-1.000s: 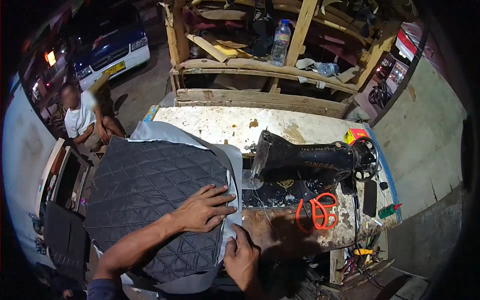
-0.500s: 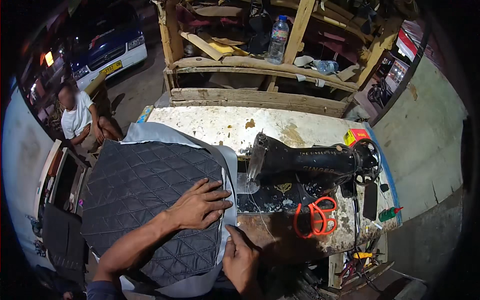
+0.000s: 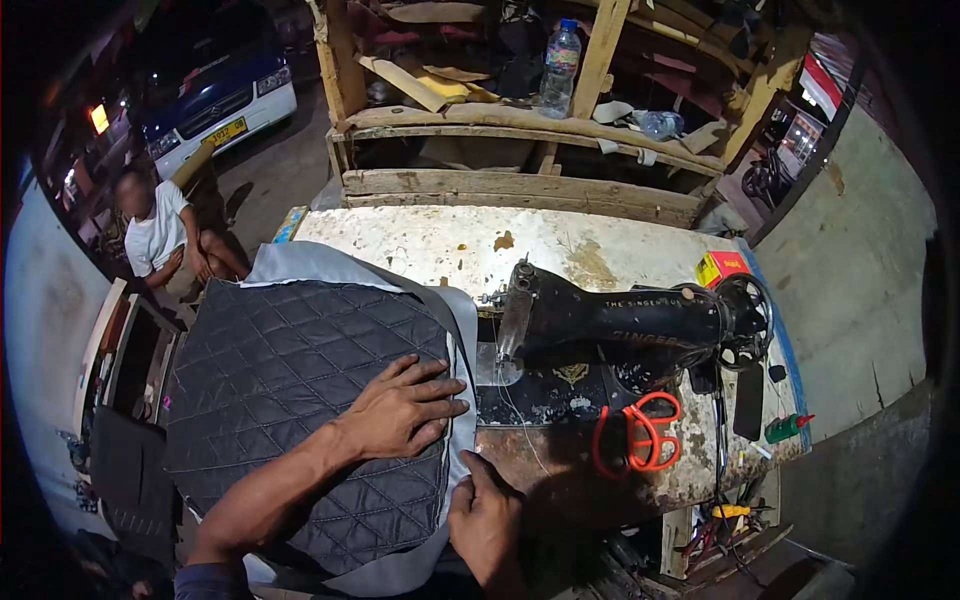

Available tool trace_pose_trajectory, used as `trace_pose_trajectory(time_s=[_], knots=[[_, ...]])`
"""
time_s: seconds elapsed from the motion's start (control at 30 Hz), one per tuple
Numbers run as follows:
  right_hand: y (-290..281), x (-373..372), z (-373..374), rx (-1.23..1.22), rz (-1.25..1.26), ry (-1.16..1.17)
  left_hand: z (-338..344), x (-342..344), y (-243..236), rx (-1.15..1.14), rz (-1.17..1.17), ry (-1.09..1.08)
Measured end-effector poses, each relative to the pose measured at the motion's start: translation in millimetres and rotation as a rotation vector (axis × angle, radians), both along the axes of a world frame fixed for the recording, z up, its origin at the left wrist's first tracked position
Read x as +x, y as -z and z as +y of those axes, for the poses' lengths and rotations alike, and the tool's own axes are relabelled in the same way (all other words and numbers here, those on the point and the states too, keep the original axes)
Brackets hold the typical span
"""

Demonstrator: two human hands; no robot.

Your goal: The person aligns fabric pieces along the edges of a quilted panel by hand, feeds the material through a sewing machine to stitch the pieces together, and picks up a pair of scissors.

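A black quilted cover [image 3: 290,390] with diamond stitching lies over the left part of the work table, with a smooth grey fabric border [image 3: 463,335] along its edge. My left hand [image 3: 405,408] rests palm down near its right edge, fingers spread onto the white-lined seam. Lower down, my right hand [image 3: 485,520] pinches the grey border between thumb and forefinger, the other fingers curled under. Just right of the cover stands a black sewing machine [image 3: 620,322], a loose thread hanging by its needle. The cover's edge is beside the needle area, apart from the needle.
Orange-handled scissors [image 3: 652,435] lie before the machine. At the table's right are a small green bottle [image 3: 785,429] and a yellow-red box [image 3: 720,267]. Behind rises a wooden shelf [image 3: 520,190] with a water bottle [image 3: 558,75]. A person [image 3: 160,235] sits at far left near a parked vehicle [image 3: 220,110].
The whole view has shifted slightly. Both hands stay at the same places on the cover and its border.
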State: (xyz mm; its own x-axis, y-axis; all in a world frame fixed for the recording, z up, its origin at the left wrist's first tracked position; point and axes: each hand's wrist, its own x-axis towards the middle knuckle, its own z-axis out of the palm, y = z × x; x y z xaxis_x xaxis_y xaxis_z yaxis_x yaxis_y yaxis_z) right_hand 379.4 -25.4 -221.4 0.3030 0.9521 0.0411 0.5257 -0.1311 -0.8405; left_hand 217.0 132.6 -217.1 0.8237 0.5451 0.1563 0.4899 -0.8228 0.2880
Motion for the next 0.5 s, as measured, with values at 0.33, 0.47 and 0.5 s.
trace_pose_trajectory(time_s=[0.33,0.47,0.5], knots=[[-14,20,28,0.145,-0.705,-0.344,2,2,4,0.002,-0.093,-0.024],[-15,24,45,0.076,-0.656,-0.449,35,8,0,-0.352,-0.258,-0.124],[-10,27,49,0.109,-0.621,-0.449,43,11,1,-0.27,-0.423,-0.141]])
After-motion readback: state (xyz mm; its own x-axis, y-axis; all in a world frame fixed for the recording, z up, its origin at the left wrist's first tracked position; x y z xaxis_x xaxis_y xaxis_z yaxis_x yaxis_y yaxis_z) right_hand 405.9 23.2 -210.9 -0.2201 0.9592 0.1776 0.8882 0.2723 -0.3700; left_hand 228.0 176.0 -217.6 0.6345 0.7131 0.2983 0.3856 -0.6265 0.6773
